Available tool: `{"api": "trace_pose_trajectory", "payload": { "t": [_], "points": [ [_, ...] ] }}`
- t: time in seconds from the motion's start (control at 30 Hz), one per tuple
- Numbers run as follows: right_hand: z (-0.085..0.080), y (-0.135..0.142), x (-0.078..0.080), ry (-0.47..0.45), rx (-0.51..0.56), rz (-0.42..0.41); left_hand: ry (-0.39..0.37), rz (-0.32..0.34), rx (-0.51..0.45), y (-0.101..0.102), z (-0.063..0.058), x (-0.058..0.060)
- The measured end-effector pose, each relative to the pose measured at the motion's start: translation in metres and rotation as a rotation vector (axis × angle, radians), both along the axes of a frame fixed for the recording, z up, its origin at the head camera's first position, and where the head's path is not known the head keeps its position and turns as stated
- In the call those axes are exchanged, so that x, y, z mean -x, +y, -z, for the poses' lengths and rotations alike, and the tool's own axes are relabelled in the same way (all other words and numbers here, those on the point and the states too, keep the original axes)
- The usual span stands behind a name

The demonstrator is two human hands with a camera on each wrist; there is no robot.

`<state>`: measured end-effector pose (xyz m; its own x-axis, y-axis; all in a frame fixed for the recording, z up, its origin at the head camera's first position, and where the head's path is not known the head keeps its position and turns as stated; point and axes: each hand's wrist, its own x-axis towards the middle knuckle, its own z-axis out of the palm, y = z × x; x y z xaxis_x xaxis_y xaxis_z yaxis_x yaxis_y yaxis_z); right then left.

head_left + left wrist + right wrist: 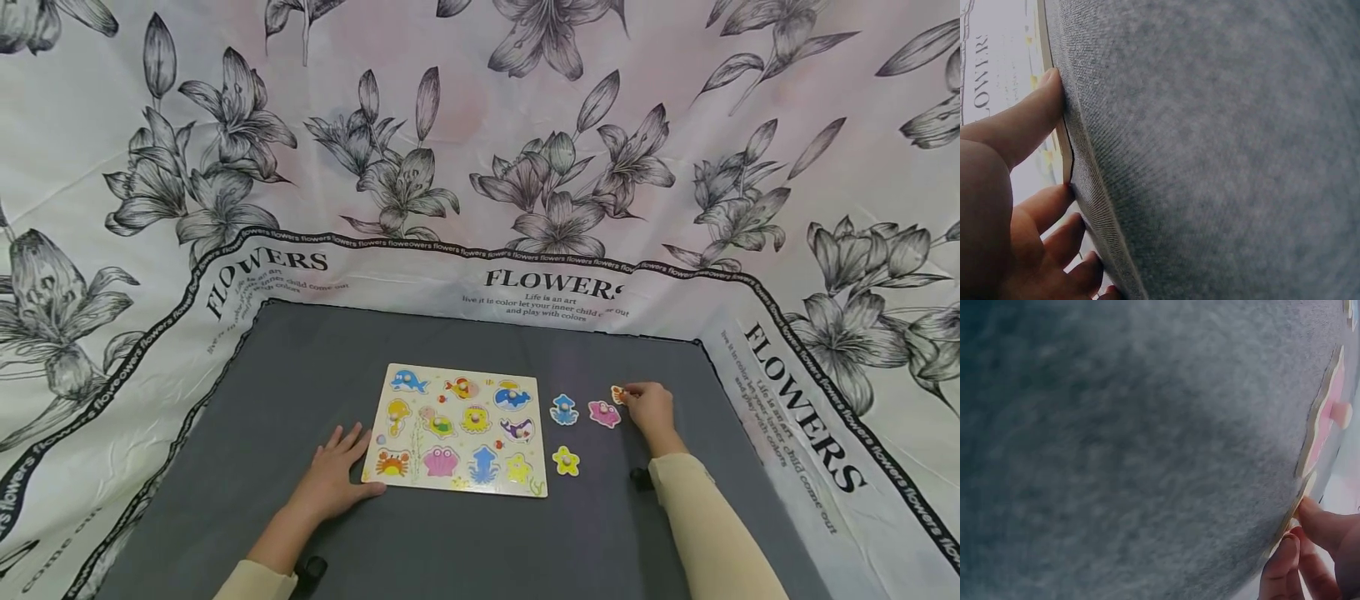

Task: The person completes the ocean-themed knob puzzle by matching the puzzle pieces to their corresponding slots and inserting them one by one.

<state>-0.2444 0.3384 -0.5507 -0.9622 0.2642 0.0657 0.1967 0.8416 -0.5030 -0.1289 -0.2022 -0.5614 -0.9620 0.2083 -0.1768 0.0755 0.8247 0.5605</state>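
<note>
A wooden sea-animal puzzle board [462, 383] lies flat on the dark table. My left hand [335, 475] rests at its lower left corner, fingers spread, with the thumb along the near edge; the left wrist view shows thumb and forefinger against the board's edge [1065, 150]. To the right of the board, my right hand [651, 414] pinches a small orange puzzle piece [618, 395] between thumb and fingers, covering part of it. Close by that piece lies a pink knobbed puzzle piece [604, 414], also seen with its knob in the right wrist view.
A blue squid-shaped piece [564, 409] and a yellow star piece [566, 461] lie between board and right hand. The grey table [465, 550] ends at the back against a flower-printed cloth [420, 275], which also runs along both sides.
</note>
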Motion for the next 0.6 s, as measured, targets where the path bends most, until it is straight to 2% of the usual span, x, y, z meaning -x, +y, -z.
{"api": "trace_pose_trajectory", "payload": {
  "t": [0.13, 0.23, 0.3, 0.37, 0.47, 0.6],
  "points": [
    [0.002, 0.000, 0.002, 0.034, -0.009, -0.011, -0.003, -0.001, -0.004, 0.000, 0.002, 0.000],
    [-0.004, -0.006, 0.001, 0.082, -0.017, -0.011, -0.005, 0.001, -0.005, 0.002, 0.002, 0.001],
    [-0.011, -0.020, -0.001, 0.110, 0.002, -0.026, -0.006, 0.000, -0.004, 0.002, 0.002, 0.001],
    [-0.016, -0.042, -0.006, 0.149, 0.022, -0.072, -0.005, 0.000, -0.003, 0.002, 0.002, 0.000],
    [-0.023, -0.088, -0.019, 0.187, 0.082, -0.186, -0.005, 0.002, -0.001, 0.002, 0.001, 0.000],
    [-0.025, -0.162, -0.043, 0.167, 0.198, -0.377, -0.011, 0.006, 0.004, 0.002, 0.002, 0.000]
  ]
}}
